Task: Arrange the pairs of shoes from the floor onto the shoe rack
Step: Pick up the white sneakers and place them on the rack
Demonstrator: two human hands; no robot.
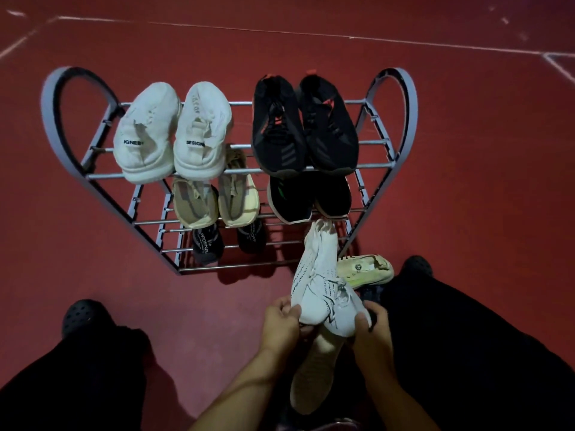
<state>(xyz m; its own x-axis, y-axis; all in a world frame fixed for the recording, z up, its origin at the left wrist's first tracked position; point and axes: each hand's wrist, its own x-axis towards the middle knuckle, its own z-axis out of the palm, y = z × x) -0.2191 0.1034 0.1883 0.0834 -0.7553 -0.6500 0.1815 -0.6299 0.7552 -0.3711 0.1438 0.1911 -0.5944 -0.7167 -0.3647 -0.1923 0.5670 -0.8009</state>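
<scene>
A grey three-tier shoe rack [404,126] stands on the red floor ahead of me. Its top tier bears a white pair [169,132] and a black pair with red accents [303,126]. The middle tier holds a beige pair [214,194] and a black pair with green marks [308,197]. A dark pair [228,241] sits on the bottom tier. My left hand [281,325] and my right hand [371,331] together grip a white knit sneaker [320,281] by its heel end, toe pointing at the rack's lower right. Beneath it lies a second white shoe [314,377].
A pale shoe with a yellow-green stripe [365,269] lies on its side on the floor by the rack's right foot. My legs in dark trousers and black clogs [82,315] flank the hands. White lines cross the red floor behind the rack.
</scene>
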